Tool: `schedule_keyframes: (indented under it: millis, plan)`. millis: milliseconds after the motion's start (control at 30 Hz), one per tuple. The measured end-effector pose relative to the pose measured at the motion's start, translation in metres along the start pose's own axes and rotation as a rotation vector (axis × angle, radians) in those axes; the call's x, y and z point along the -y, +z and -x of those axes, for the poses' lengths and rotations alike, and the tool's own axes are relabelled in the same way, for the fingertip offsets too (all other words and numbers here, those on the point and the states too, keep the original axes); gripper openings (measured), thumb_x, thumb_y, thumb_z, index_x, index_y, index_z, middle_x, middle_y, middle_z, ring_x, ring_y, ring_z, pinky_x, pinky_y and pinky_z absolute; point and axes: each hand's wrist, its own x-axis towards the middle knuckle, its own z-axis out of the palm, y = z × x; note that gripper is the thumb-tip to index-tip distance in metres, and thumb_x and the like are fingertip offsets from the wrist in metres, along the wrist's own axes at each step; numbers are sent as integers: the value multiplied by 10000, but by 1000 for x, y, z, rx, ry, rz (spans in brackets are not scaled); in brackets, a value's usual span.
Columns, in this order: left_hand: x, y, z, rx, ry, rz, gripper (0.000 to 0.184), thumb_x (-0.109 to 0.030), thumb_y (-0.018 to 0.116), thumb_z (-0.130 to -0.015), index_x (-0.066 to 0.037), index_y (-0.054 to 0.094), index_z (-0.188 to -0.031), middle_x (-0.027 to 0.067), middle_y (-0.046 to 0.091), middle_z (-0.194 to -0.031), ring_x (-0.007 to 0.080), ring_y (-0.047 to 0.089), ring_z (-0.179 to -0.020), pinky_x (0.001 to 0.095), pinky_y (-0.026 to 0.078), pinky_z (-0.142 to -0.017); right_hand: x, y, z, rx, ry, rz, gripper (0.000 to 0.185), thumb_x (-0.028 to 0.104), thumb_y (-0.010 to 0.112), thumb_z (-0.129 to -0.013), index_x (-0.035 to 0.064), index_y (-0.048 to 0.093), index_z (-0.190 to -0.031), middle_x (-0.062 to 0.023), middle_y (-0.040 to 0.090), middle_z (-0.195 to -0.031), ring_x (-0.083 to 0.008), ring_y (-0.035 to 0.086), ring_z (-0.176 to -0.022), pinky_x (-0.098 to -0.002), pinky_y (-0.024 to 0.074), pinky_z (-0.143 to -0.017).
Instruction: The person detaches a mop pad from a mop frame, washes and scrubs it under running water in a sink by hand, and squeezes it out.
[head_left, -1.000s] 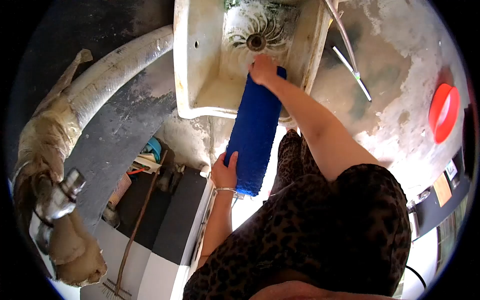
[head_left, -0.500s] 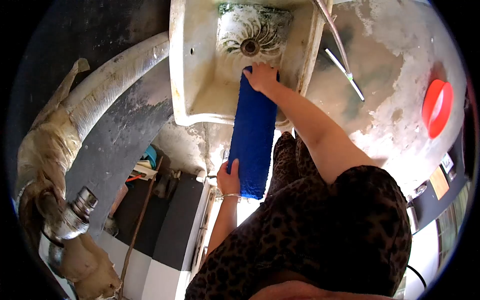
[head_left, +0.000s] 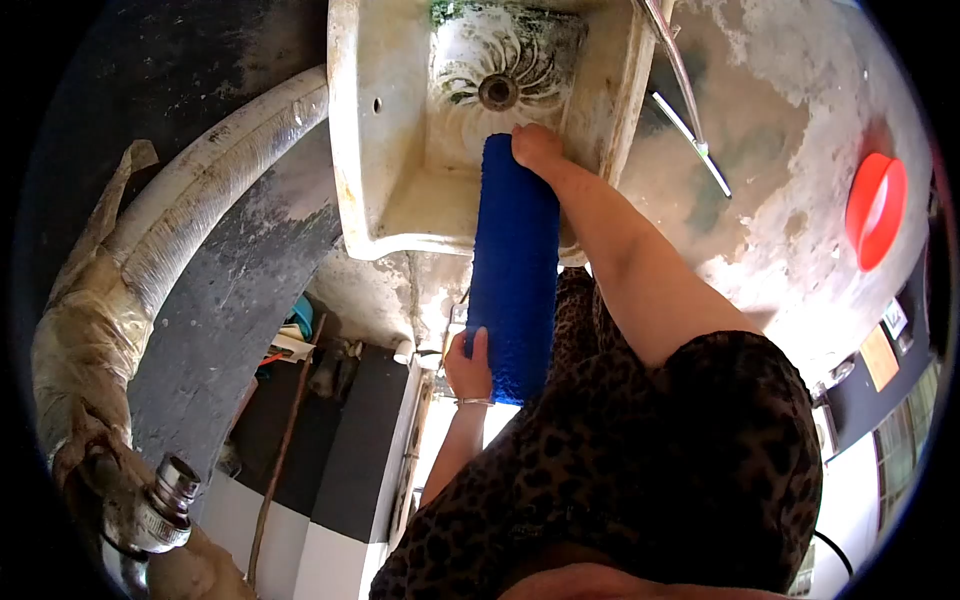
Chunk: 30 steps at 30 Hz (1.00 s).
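A long blue strip (head_left: 515, 270) with a rough, nubby surface stretches from inside the stained sink (head_left: 395, 243) down over its front rim toward my body. I cannot tell whether it is a folded mat or a roll. At its far end, near the drain, my right hand (head_left: 537, 148) is closed around the right corner. My left hand (head_left: 468, 368), with a bracelet at the wrist, grips the left edge near the lower end, thumb lying on top. The fingers beneath the strip are hidden.
A metal hose (head_left: 678, 75) hangs at the sink's right, near a thin white stick (head_left: 690, 143). A red ring-shaped container (head_left: 877, 212) stands at the far right. Left are a plastic-wrapped pipe (head_left: 215, 165), a metal tap fitting (head_left: 165, 505) and a wooden stick (head_left: 280, 465).
My right hand has moved from the top of the strip's far end to its right corner. My left hand and the strip's lower end have shifted slightly right.
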Motion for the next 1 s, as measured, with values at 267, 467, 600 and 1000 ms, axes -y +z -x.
schedule_keyframes:
  millis: [267,467,600,1000]
  plan:
    - [-15,-5,12,-75,-10,-255,469,-443,593,-797,-28,615,-1014,195,638,-911,346,608,-846,393,461,-746,22,8,15,-322,-220,244,561,463,340,-900,-27,603,-975,-195,603,-997,-350,574,-922,-445,447,-833]
    - [-17,-6,7,-98,-11,-248,489,-453,606,-783,-27,621,-1024,206,636,-919,347,608,-864,398,461,-770,34,2,0,1,-165,72,520,442,369,-894,-11,618,-953,-170,617,-987,-329,581,-901,-431,452,-811]
    - [-8,-2,6,-89,20,-175,465,-438,612,-785,-13,626,-975,189,640,-882,337,611,-832,393,455,-758,25,11,-12,72,-133,-12,494,384,330,-911,-7,632,-933,-194,618,-967,-348,587,-889,-447,461,-784]
    - [43,17,1,-32,3,13,487,-390,606,-819,54,589,-1018,206,633,-909,295,608,-819,358,458,-742,6,-6,25,-209,-174,202,567,429,251,-933,-16,590,-1025,-210,572,-1087,-353,552,-1000,-446,435,-863]
